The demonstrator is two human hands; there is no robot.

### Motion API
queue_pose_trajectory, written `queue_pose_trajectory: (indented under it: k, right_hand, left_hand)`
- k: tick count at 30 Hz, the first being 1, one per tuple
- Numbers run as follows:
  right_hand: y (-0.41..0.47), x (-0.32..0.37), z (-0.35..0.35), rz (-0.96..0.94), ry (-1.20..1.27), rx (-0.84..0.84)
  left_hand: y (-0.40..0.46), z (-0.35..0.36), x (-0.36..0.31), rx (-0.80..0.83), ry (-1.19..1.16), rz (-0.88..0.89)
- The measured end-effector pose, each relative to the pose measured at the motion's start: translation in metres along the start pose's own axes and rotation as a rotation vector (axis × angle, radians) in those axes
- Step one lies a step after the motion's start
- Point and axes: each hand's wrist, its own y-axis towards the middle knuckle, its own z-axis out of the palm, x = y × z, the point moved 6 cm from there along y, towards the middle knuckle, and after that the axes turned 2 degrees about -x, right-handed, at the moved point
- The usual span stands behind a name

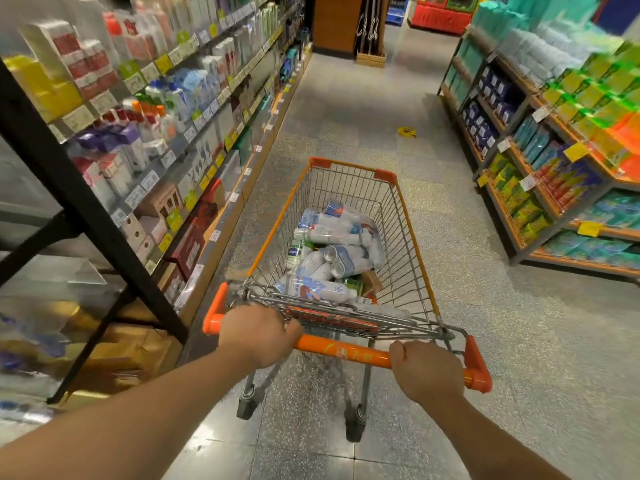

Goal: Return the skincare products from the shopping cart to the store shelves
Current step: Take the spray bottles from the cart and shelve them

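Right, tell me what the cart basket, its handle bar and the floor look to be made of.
Cart basket: bare metal wire, going by the thin grey shiny grid.
Handle bar: likely smooth orange plastic, perhaps over a metal tube; even colour, soft sheen. The left hand and right hand grip it.
Floor: polished speckled stone or terrazzo-like tile; flecks, joint lines and glare show.

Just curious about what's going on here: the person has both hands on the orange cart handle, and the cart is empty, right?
Not quite. The head view shows the left hand and right hand gripping the orange handle, but the cart is not empty: a pile of white and blue bottles lies in its basket.
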Motion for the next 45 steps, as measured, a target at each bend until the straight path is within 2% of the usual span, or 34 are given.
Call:
queue_pose_trajectory:
  k: [5,9,19,25,30,38,45]
  right_hand:
    - [0.036,0.006,-0.006,-0.075,-0.1,0.012]
    - [0.061,0.01,-0.007,-0.111,-0.192,0.027]
    - [0.132,0.003,-0.014,0.012,-0.133,0.001]
    - [0.184,-0.001,-0.026,-0.025,-0.103,-0.019]
    - [0.231,0.003,-0.027,-0.024,-0.053,-0.013]
    - [0.295,0.024,-0.039,-0.044,0.021,-0.015]
    - [0.346,0.038,-0.054,-0.092,0.006,-0.048]
  left_hand:
    - [0.038,-0.006,-0.002,0.018,-0.001,0.086]
    - [0.062,-0.012,0.0,0.034,-0.042,0.084]
    - [0.124,-0.025,-0.001,0.065,0.007,0.125]
    - [0.168,-0.026,0.001,0.068,0.004,0.033]
    - [0.209,-0.031,0.007,0.07,0.039,0.043]
    - [0.273,-0.041,0.033,0.06,0.019,-0.103]
    - [0.321,-0.048,0.047,0.034,0.054,-0.139]
